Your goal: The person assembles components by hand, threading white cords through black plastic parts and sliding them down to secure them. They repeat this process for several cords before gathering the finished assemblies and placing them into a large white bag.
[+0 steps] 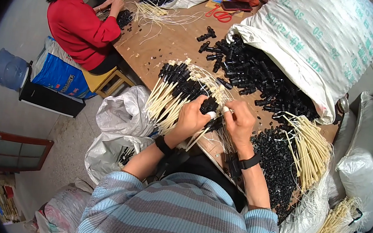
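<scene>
My left hand [191,118] is closed on a black plastic fitting at the edge of a pile of cream sticks with black fittings [176,85] on their ends. Close beside it, the fingers of my right hand [239,121] are pinched together, thumb towards the left hand. Thin white strings run by both hands, but what the right fingertips hold is too small to make out. Both thumbs have white coverings. To the right of my right hand lies a heap of small black parts [271,156], with a bundle of bare cream sticks [309,151] next to it.
Larger black fittings [260,74] spill from a big white woven sack [315,39] across the wooden table [158,37]. Red scissors [219,15] lie at the back. A person in red [81,26] works at the far left. White sacks [123,109] stand left of the table.
</scene>
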{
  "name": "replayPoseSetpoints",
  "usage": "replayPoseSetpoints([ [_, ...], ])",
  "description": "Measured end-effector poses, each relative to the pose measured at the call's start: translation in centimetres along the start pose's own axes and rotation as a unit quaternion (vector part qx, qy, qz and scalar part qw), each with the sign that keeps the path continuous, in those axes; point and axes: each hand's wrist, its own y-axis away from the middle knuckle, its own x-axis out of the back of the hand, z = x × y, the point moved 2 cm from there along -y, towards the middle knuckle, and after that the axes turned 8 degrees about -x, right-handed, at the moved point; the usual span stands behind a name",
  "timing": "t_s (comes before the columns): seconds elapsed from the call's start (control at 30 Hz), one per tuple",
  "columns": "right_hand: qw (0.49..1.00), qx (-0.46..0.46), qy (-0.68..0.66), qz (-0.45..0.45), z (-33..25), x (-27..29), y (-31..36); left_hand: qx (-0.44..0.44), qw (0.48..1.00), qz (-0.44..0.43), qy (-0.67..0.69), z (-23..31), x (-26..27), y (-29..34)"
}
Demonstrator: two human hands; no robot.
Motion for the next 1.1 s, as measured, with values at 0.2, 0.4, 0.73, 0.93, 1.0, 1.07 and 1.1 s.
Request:
replayPoseSetpoints([
  [0.2, 0.911, -0.299, -0.236, -0.155, 0.8, -0.9, 0.3, 0.036, 0.995, -0.047, 0.078, -1.2, 0.7, -0.5],
  [0.4, 0.923, -0.319, -0.174, -0.124, 4.5, -0.8, -0.1, -0.025, 0.997, -0.041, -0.057, -1.4, 1.2, -0.4],
  [0.73, 0.951, -0.306, 0.036, -0.022, 4.3, 1.0, 3.1, -0.084, 0.995, 0.030, -0.042, -0.9, 1.2, 1.1],
  [0.93, 0.874, -0.446, -0.142, -0.131, 2.0, 0.8, 8.4, -0.042, 0.998, 0.023, -0.032, -0.7, 2.0, 2.2],
  [1.0, 0.824, -0.490, -0.224, -0.173, 0.8, 0.3, 9.6, -0.171, 0.976, 0.082, -0.106, -0.4, 2.8, 2.5],
  [1.07, 0.777, -0.533, -0.267, -0.203, -0.1, -0.2, 10.1, -0.157, 0.979, 0.100, -0.086, -1.6, 4.4, 2.0],
  [1.1, 0.761, -0.559, -0.257, -0.205, -1.0, -0.2, 10.1, -0.146, 0.975, 0.123, -0.118, -2.2, 5.5, 1.6],
])
